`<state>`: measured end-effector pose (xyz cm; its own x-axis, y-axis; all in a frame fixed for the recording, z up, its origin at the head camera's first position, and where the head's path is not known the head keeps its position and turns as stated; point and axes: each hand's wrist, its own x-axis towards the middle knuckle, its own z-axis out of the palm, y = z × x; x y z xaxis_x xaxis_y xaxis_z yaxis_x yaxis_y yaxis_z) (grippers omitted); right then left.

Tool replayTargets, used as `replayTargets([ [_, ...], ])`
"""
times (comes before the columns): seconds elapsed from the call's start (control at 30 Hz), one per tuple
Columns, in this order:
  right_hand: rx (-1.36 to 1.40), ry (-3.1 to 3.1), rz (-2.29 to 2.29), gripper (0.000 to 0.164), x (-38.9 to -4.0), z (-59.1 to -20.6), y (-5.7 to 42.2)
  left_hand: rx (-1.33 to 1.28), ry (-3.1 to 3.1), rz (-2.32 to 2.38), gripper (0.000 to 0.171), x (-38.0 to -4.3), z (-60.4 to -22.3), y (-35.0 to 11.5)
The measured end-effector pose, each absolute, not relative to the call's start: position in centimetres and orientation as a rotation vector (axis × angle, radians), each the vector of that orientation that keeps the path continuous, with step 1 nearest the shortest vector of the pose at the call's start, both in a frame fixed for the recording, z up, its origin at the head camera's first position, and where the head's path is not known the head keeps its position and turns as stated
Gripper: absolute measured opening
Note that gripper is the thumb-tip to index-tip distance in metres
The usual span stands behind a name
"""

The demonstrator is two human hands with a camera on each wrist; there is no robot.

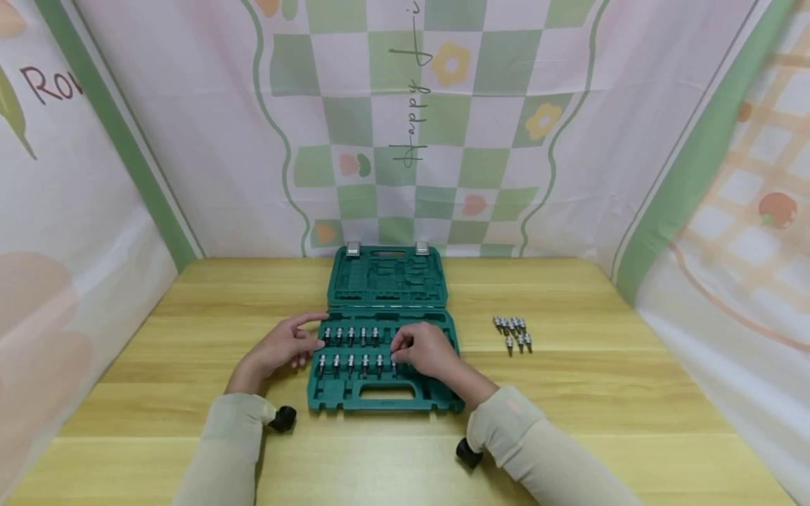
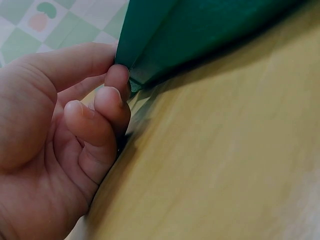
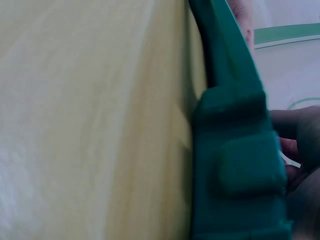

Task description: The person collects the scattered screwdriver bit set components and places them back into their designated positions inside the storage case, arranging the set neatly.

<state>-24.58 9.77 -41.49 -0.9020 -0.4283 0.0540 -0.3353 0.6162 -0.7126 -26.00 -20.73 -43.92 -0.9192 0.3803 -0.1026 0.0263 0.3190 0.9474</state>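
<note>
An opened green tool case [image 1: 387,356] lies on the wooden table. Two rows of bit sockets [image 1: 351,336], silver at the top with dark shafts, sit in its near half. My left hand [image 1: 283,344] holds the case's left edge, thumb on the rim, index finger stretched along the top; in the left wrist view its other fingers [image 2: 114,102] curl against the case's side. My right hand [image 1: 425,348] pinches a bit socket [image 1: 394,358] at the right end of the front row, its top covered by the fingers. The right wrist view mostly shows the case's front edge [image 3: 245,165].
To the right of the case, several more bit sockets [image 1: 511,327] stand grouped on the table [image 1: 582,407]. The case's lid [image 1: 388,275] lies folded back toward the patterned cloth [image 1: 405,126] behind. A handle cutout [image 1: 387,391] is in the front edge.
</note>
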Motion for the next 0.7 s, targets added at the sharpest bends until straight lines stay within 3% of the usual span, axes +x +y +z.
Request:
replayTargets([
  [0.7, -0.548, 2.769, -1.276, 0.005, -26.0, -40.6, 10.6, 0.361, 2.292, 1.622, 0.058, -26.0, -44.0, -20.8],
])
